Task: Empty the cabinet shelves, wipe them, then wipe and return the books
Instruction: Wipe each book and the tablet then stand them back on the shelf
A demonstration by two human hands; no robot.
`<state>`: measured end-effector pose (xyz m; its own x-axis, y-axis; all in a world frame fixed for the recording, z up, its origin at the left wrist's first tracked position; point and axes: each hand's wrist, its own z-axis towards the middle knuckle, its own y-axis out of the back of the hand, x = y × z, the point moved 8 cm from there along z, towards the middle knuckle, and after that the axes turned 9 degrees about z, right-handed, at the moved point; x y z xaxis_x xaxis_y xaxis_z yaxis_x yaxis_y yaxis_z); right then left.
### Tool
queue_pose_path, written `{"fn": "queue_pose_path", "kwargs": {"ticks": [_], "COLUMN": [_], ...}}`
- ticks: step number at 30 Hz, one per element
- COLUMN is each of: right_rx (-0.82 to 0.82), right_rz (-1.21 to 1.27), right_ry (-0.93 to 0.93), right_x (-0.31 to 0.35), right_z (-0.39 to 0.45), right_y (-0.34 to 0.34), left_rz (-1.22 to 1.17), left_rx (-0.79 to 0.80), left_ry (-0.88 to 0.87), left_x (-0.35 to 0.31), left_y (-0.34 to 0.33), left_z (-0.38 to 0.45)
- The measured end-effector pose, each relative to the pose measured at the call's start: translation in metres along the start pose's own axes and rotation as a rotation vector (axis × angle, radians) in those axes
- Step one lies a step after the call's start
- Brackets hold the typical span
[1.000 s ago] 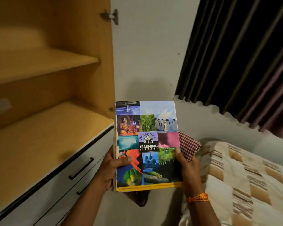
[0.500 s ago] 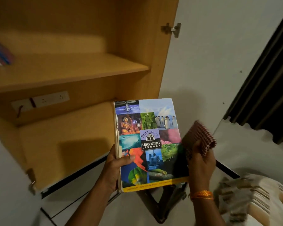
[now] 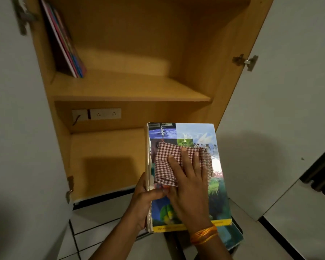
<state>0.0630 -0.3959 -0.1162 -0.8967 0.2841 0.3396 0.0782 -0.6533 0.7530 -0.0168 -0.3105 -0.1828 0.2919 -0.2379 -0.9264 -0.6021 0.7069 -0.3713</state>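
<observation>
- Red-and-white checked cloth (image 3: 178, 162) lies flat on the front cover of the book (image 3: 188, 177); your right hand (image 3: 188, 182) presses it down with straight, spread fingers, palm on the cover.
- Your left hand (image 3: 144, 201) grips the book at its spine edge, at 9 o'clock of the cover, thumb curled over the front. The book is held in the air in front of the cabinet (image 3: 231, 76), level with the lower shelf (image 3: 105, 162) and toward its 3 o'clock end.
- Step in hand, as judged: wiping a book before its return. Both shelves look bare except for a few thin books (image 3: 68, 44) that lean against the left wall at 9 o'clock on the upper shelf (image 3: 131, 89), so returning appears to be under way.
- Next move, as judged: draw the cloth across the rest of the cover, toward 6 o'clock, where the surface is not yet covered. Then turn the book to reach the back and the edges. Keep the left-hand grip firm while the right hand pushes, as the book has no support beneath.
- After wiping, stand the book on a shelf; the leaning books leave open space toward 3 o'clock.
- Writing: a yellow strip along the cover's 6 o'clock edge carries small print, too blurred to read. The cloth and hand hide the centre of the cover. No other text is legible.
- A white socket panel (image 3: 97, 114) sits on the back wall above the lower shelf, at 10 o'clock of the book.
</observation>
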Motion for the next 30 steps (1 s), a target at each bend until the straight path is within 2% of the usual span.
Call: {"fn": "queue_pose_path", "kwargs": {"ticks": [5, 9, 11, 15, 17, 19, 21, 25, 30], "right_rx": [-0.067, -0.018, 0.031, 0.103, 0.157, 0.165, 0.111, -0.005, -0.030], "right_rz": [-0.051, -0.076, -0.081, -0.106, -0.097, -0.035, 0.026, -0.011, -0.007], "right_ry": [-0.169, -0.258, -0.178, 0.123, 0.209, 0.218, 0.149, -0.049, -0.220], "right_x": [-0.039, -0.026, 0.004, 0.057, 0.059, 0.043, 0.015, -0.040, -0.057], "right_z": [0.033, 0.082, 0.097, 0.086, 0.066, 0.050, 0.043, 0.052, 0.096], "right_y": [0.010, 0.001, -0.014, -0.033, -0.037, -0.034, -0.023, 0.001, 0.015], "left_rz": [0.011, 0.039, 0.048, 0.057, 0.036, -0.002, -0.076, -0.037, -0.048], "left_rx": [-0.109, -0.109, -0.094, -0.077, -0.079, -0.092, -0.110, -0.127, -0.177], "left_ry": [0.104, 0.094, 0.071, 0.001, 0.031, 0.050, 0.064, 0.049, 0.088], "left_x": [0.018, 0.014, 0.010, 0.005, 0.010, 0.017, 0.016, 0.008, 0.019], "left_y": [0.027, 0.025, 0.024, 0.021, 0.025, 0.029, 0.029, 0.027, 0.035], "left_z": [0.001, -0.002, 0.000, 0.002, 0.003, 0.003, 0.002, -0.003, -0.005]}}
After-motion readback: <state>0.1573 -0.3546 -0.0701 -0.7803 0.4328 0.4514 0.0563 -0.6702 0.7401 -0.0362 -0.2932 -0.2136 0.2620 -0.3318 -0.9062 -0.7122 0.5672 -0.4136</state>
